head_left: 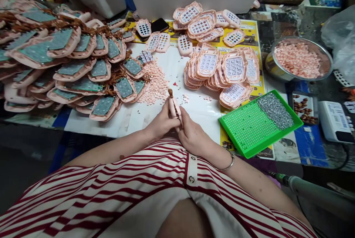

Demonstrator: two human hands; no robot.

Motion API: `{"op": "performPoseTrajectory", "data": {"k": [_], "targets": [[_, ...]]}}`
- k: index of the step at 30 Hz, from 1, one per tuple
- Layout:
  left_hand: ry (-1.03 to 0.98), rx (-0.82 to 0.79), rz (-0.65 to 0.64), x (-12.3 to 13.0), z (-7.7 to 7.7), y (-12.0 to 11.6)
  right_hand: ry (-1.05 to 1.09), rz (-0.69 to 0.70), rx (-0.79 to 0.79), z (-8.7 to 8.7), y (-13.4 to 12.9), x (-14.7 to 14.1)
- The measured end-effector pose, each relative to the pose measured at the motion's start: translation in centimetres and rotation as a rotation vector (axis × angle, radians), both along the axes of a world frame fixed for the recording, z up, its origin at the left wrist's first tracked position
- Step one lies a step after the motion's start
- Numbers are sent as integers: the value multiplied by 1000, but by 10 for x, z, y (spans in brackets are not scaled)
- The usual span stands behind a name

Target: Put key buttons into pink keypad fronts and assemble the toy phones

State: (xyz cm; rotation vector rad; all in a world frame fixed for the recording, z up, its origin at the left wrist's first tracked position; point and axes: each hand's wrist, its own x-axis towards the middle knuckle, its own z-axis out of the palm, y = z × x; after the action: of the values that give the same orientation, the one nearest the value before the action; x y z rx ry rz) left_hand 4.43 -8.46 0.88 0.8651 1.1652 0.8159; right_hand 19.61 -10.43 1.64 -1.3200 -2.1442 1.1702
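Note:
Between my two hands a pink plastic casing (pixel 174 108) is held on edge near the table's front edge, with a brown knob (pixel 170 92) at its top. My left hand (pixel 164 121) grips its left side, fingers wrapped round it. On the right side my right hand (pixel 191 130) presses against the casing with closed fingers. Just beyond the hands lies a heap of small pink pieces (pixel 154 82) on the white table sheet (pixel 144 117). The inside of the casing is hidden, apart from a dark seam with brown bits.
Stacked pink shells with green boards (pixel 102 105) fill the left. Pink shells with keypads (pixel 208 64) stand at the back right. Nearer are a green tray (pixel 241 130) of screws, a metal bowl (pixel 298 60) of pink parts and a screwdriver tool (pixel 294 183).

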Motion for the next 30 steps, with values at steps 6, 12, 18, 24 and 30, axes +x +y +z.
{"op": "performPoseTrajectory", "data": {"k": [6, 12, 18, 24, 30], "targets": [[-116, -103, 14, 1, 7, 4, -10, 96, 176, -8, -1, 8], [-130, -173, -45, -16, 2, 1, -140, 107, 178, -17, -8, 19], [-185, -361, 37, -36, -4, 3, 0, -173, -27, -31, 2, 24], [-274, -314, 136, -45, -4, 12, 152, -550, -107, -45, 22, 32], [-310, -205, 191, -51, -9, 14, 559, -631, -270, -49, 22, 27]]}}
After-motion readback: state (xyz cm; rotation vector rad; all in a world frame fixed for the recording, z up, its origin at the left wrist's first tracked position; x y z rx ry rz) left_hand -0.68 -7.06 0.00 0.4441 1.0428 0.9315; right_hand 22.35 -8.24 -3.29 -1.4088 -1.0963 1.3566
